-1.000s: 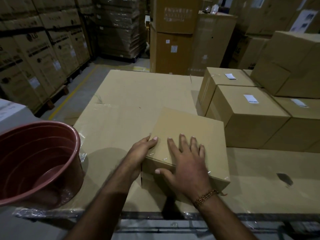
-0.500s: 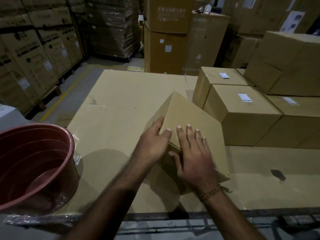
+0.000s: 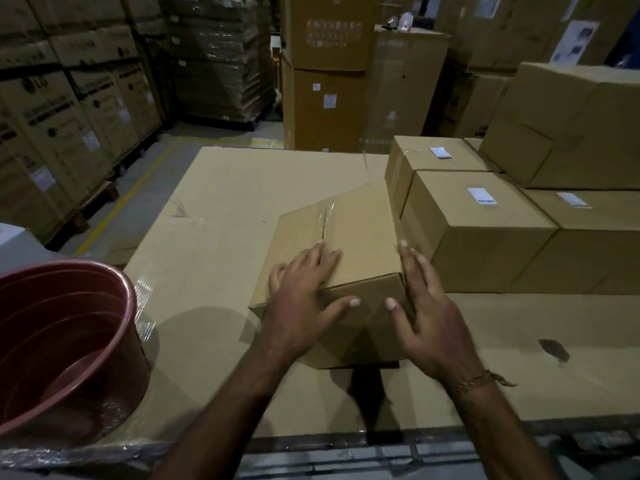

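Warehouse stacks of printed cartons rise behind a workbench covered by a flat cardboard sheet [image 3: 242, 209]. One small cardboard box [image 3: 360, 237] sits on that sheet, turned at an angle, with a strip of clear tape [image 3: 325, 216] over its top seam.

The left hand [image 3: 304, 299] lies flat on the near left part of the box top. Its fingers are spread and straight, and its thumb reaches down onto the near face. The right hand [image 3: 429, 323] presses against the box's right side with straight fingers, its thumb also on the near face. Neither hand is curled round the box, which lies between them. A chain bracelet [image 3: 474, 381] circles the right wrist.

Right of the box stand four sealed cartons [image 3: 478, 230], the nearest just beside it. Three carry white labels whose print is too small to read. The fourth, larger one rests on top and is cut off by the frame edge.

Left of the box, well apart, is one red plastic tub [image 3: 62, 317], partly out of view. A dark stain [image 3: 554, 351] marks the sheet to the box's right. The box's far left side is hidden.
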### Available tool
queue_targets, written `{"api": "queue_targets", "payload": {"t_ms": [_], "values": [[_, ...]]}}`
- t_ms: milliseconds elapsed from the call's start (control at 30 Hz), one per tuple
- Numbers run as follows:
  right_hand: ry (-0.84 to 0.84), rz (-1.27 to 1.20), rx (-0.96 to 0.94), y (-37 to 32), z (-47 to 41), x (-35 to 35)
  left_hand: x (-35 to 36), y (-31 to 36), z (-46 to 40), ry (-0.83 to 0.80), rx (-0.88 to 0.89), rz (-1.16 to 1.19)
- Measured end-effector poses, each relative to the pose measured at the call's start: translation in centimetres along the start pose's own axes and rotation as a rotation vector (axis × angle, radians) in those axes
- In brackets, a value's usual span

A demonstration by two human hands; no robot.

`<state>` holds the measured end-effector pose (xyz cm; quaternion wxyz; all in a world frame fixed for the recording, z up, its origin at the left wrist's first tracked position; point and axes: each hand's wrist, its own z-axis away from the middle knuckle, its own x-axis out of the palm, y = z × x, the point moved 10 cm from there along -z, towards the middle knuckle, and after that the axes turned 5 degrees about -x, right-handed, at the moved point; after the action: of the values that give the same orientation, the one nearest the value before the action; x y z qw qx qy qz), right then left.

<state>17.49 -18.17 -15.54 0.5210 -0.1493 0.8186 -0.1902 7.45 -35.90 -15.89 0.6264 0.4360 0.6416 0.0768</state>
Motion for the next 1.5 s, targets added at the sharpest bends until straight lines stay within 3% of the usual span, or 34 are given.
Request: {"api": "queue_targets", "payload": {"t_ms": [267,467,600,833,1067,1233,1500], "values": [[0.130,-0.161,0.124,1.0,-1.6,-1.8,-0.2,-3.5,-1.6,-0.032,-0.030,0.064],[0.144,-0.230,0.139,1.9,-2.3,-1.2,1.0,-2.6,-2.0,-0.107,0.035,-0.279],[0.156,-0.298,0.165,4.1,-2.8,-0.6,1.8,-2.1,-2.4,-0.102,0.032,-0.373],[-0.020,-0.445,0.254,6.4,-3.0,4.8,2.3,-3.3,-4.0,-0.198,0.004,-0.601],[-0.162,-0.445,0.238,5.0,-4.8,7.9,0.7,-5.6,-5.2,-0.213,-0.028,-0.575],[-0.260,-0.323,0.204,3.1,-8.0,10.3,-3.8,-8.6,-6.4,-0.205,-0.119,-0.535],[-0.256,-0.228,0.198,-1.0,-13.9,15.2,-13.8,-16.5,-11.2,-0.205,-0.247,-0.694]]}}
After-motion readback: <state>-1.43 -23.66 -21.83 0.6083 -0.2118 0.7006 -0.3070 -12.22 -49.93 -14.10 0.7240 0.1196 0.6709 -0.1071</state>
